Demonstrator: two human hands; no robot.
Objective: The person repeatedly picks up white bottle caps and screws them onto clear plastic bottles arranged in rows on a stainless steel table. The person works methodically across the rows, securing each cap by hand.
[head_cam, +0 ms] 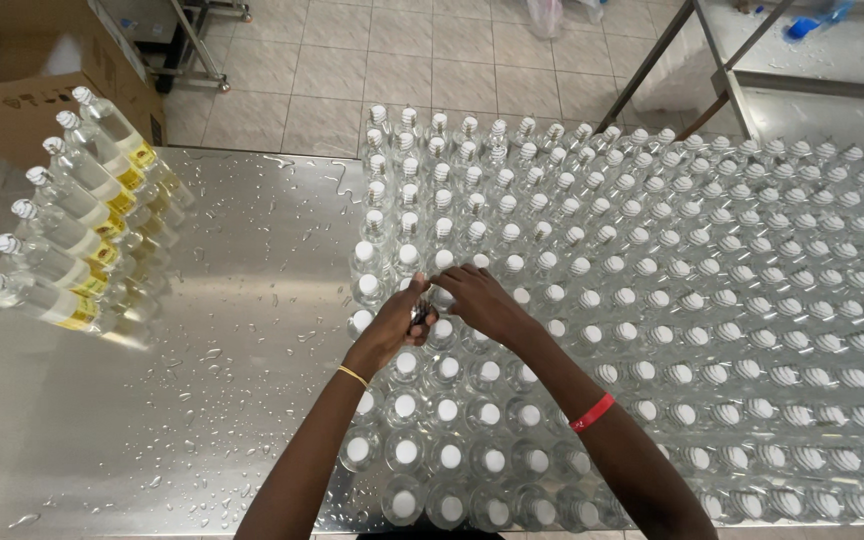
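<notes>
A dense block of clear bottles with white caps [652, 300] stands on a wet steel table [232, 330]. My left hand [392, 325], with a thin gold bangle on the wrist, grips a small dark object at the top of one bottle near the block's left edge. My right hand [482, 300], with a red band on the wrist, is closed over the cap of that same bottle [442, 300]. The two hands touch each other above it.
A row of labelled clear bottles [72, 230] with yellow labels stands at the table's far left. A cardboard box [42, 90] sits beyond them on the tiled floor. A steel frame and shelf [752, 80] are at the top right.
</notes>
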